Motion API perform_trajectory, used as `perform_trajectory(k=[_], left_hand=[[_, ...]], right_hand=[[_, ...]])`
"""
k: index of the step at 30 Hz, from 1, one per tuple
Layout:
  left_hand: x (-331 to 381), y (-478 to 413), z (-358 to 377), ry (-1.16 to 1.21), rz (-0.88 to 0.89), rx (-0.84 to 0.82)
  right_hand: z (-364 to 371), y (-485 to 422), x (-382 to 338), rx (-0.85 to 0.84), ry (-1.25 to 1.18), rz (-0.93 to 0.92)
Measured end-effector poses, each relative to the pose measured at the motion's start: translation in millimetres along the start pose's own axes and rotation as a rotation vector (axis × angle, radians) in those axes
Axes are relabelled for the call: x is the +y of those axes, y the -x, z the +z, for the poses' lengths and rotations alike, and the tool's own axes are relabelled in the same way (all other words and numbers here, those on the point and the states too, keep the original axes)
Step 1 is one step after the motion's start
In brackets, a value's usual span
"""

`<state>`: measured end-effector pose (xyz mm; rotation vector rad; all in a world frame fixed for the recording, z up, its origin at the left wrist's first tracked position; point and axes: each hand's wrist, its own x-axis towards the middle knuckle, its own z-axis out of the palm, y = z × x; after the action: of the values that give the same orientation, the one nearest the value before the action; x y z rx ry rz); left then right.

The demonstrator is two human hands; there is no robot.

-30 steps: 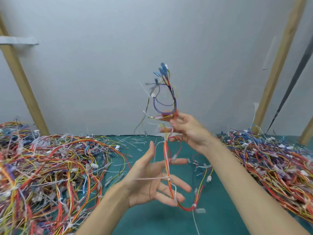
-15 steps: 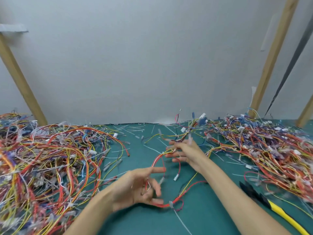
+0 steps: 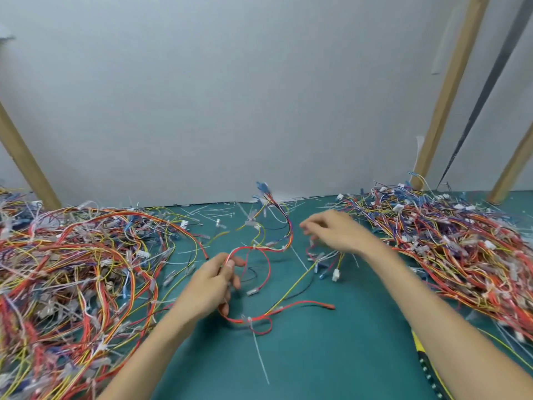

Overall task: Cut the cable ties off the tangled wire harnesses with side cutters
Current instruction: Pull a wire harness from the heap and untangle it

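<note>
That harness (image 3: 253, 252) lies loose on the green mat (image 3: 331, 356) between your hands, red loops sprawling, blue terminals poking up at the far end. It's light and floppy, so it will slither and snag. Take hold on the bundle just beside a white cable tie (image 3: 250, 321), where the wires are bunched.

Your left hand (image 3: 209, 284) pinches a red loop between thumb and fingers, mostly closed. Your right hand (image 3: 336, 230) hovers flat, fingers spread, apparently holding nothing, though it's blurred.

A second ago you had the harness held up against the wall; now it's down on the mat. The side cutters (image 3: 427, 368) peek out yellow under your right forearm, untouched. Big tangles sit left (image 3: 72, 269) and right (image 3: 450, 241).
</note>
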<state>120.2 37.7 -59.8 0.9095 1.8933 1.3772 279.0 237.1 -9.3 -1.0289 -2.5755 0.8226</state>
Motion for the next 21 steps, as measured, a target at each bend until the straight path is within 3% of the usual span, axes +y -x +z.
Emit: perform_trajectory(k=[3, 6, 9, 12, 17, 21], left_hand=[[-4, 0, 14, -0.054, 0.060, 0.160], [-4, 5, 27, -0.482, 0.222, 0.447], [5, 9, 43, -0.817, 0.515, 0.598], [14, 6, 68, -0.937, 0.708, 0.482], [13, -6, 109, -1.055, 0.464, 0.029], [13, -10, 109, -1.053, 0.398, 0.067]], right_hand=[[-32, 15, 24, -0.048, 0.254, -0.015], [-37, 30, 50, -0.182, 0.377, 0.069], [-24, 35, 66, -0.060, 0.298, 0.012], [-8, 34, 74, 0.146, 0.176, -0.047], [6, 31, 79, 0.289, -0.032, -0.065], [5, 24, 83, 0.426, -0.136, -0.036]])
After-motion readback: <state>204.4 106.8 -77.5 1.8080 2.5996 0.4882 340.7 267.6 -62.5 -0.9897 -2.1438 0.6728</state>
